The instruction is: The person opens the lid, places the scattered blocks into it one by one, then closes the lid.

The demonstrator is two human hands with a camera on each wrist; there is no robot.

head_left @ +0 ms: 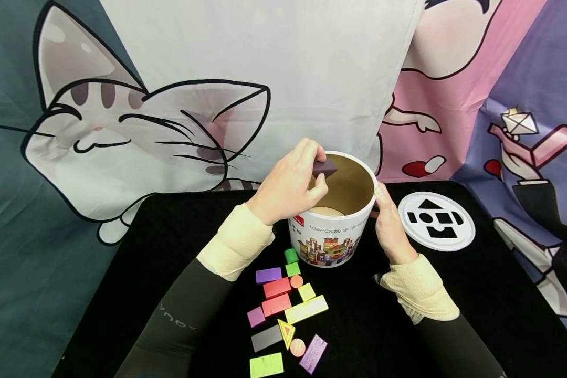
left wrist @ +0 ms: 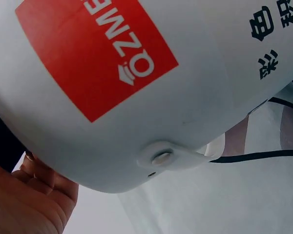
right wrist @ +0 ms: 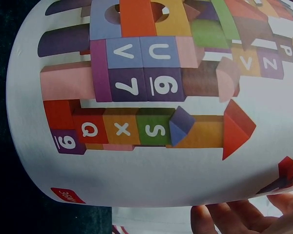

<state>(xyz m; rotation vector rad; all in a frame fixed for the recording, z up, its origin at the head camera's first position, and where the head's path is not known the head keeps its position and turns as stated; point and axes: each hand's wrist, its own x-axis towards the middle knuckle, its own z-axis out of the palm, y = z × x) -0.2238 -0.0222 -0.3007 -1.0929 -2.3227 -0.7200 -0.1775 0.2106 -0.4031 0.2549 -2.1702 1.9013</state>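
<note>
A white bucket [head_left: 328, 247] with printed blocks and lettering stands upright on the black table. At its mouth, my left hand [head_left: 293, 181] pinches a dark brown block [head_left: 324, 168] between thumb and fingers, over the left part of the opening. My right hand [head_left: 393, 226] grips the bucket at the right side of its rim. In the right wrist view, the fingertips [right wrist: 234, 214] lie by the printed wall. The left wrist view shows the left hand [left wrist: 34, 200] beside the bucket's outer wall [left wrist: 205, 97]. Most of the bucket's inside is visible, with a pale round bottom.
Several coloured blocks lie in front of the bucket, among them a long yellow block [head_left: 306, 310], a red block [head_left: 276, 304] and a grey block [head_left: 266, 339]. A white lid [head_left: 413, 231] with shaped cutouts lies right of the bucket. Behind hangs a cartoon-printed cloth [head_left: 312, 68].
</note>
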